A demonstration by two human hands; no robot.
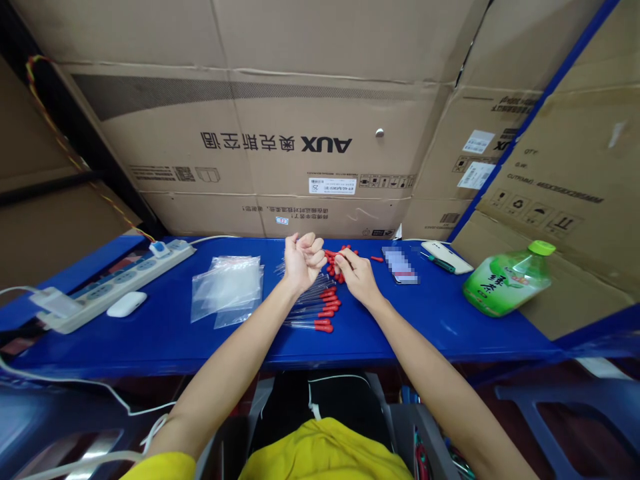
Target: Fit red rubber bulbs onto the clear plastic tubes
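Both my hands are raised close together over the blue table (360, 337). My left hand (303, 260) is curled closed, palm side up; whatever lies inside its fingers is hidden. To its right, my right hand (355, 273) pinches at a small red rubber bulb, partly covered by the fingers. Beneath and in front of them lie several droppers (324, 321) with clear thin tubes pointing left and red bulbs on the right. More loose red bulbs (345, 249) are heaped behind my right hand, and a single red bulb (377, 259) lies apart.
Clear plastic bags (227, 287) lie left of the droppers. Farther left are a white earbud case (127, 304) and a power strip (120, 283). On the right are a phone (400, 265), a white device (447, 256), a green-handled tool (440, 263) and a green bottle (505, 283). Cardboard (280, 100) walls the back.
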